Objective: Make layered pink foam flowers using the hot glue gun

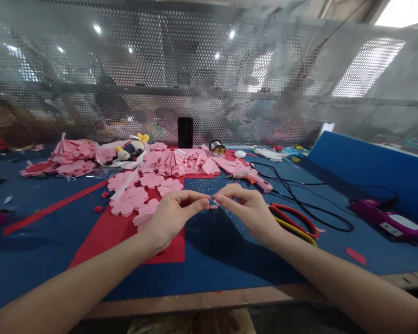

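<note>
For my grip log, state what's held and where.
Cannot be told: left hand and right hand are pinched near a tiny pink piece; contact is unclear.

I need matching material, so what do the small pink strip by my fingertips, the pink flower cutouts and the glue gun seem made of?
Small pink strip: likely paper, being flat and straight-edged; finish too small to tell. Pink flower cutouts: apparently matte paper or thin card, with crisp edges and creases. Glue gun: body probably smooth plastic, from its moulded-looking pink shell.
</note>
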Demonstrator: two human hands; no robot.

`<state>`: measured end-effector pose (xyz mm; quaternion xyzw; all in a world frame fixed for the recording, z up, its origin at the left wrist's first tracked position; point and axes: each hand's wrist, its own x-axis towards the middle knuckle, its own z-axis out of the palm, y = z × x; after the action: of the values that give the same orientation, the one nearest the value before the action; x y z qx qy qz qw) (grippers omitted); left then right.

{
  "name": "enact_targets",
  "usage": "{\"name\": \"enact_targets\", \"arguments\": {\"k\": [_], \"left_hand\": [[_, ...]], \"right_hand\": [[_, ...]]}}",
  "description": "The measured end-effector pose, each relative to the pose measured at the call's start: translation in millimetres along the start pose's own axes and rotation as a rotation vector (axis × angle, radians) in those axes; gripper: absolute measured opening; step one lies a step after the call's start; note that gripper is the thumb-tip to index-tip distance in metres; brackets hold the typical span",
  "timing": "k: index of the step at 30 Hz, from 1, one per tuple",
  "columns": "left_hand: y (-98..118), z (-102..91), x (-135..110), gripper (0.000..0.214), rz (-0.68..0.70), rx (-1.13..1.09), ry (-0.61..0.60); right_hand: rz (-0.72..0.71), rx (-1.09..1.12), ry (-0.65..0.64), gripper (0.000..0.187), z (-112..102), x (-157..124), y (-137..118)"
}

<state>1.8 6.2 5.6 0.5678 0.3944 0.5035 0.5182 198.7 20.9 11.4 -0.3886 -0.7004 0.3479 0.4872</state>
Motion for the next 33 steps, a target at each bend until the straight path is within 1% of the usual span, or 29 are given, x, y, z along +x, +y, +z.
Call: {"name": "enact_targets", "arguments": {"k": [4,7,11,17,26,33], "left_hand": [[-0.3,4.9,-3.9,0.018,-0.033,-0.052,0.055],[0.3,5.6,-5.3,0.018,-0.051,-0.066,0.071],[1.5,6.2,-6.7,0.017,-0.059,-0.077,0.049],[2.1,7.0,-6.9,0.017,-0.098,-0.144,0.060],[2.8,8.0,-6.9,0.015,-0.095,-0.130,0.064],[3.8,8.8,-7.5,0.014,-0.099,-0.105,0.069]], "right_hand": [[0.202,0.196,-0.058,0.027,7.3,-7.4,-0.3],[0.266,0.275,-0.105,0.026,8.7,-10.2,-0.4],[0.333,0.298,-0.183,0.030,9.1,-12.9,-1.6],[0.323,0.262,-0.269,0.033,9.9,-14.8,-4.7],[0.334,0.167,-0.306,0.032,10.0,-15.9,-8.3],[0.382,0.136,-0.331,0.033,9.8,-15.8,-10.7]]}}
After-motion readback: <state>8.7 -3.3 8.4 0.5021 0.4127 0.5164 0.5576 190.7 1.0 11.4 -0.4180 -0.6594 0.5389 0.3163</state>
